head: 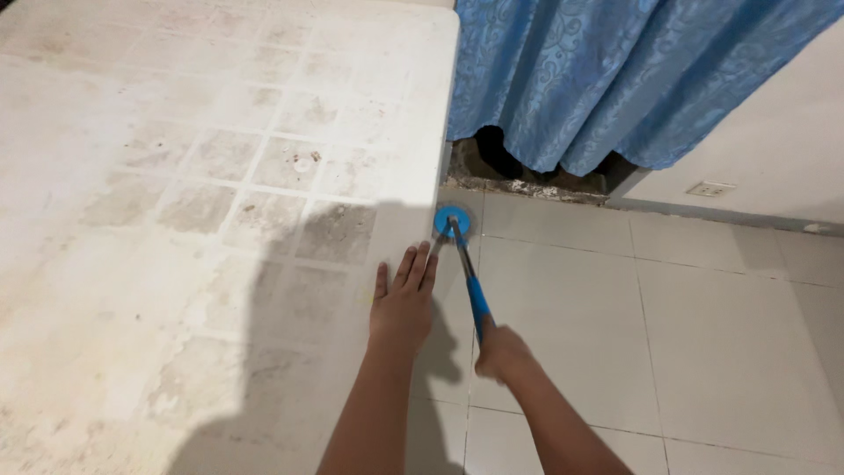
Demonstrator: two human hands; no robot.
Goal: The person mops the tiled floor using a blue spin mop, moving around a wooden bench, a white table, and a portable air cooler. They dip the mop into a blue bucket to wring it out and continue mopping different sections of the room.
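Note:
My right hand (501, 352) grips the blue and grey handle of a mop (472, 290). Its round blue head (453, 220) rests on the floor beside the edge of a large stained white table top (220, 176). My left hand (404, 303) lies flat, fingers together and stretched out, on the table's right edge, just left of the mop handle.
A blue patterned curtain (607, 79) hangs at the back, with a dark gap under it. White floor tiles (686, 325) spread to the right. A white wall with an electric socket (709, 188) stands at the far right.

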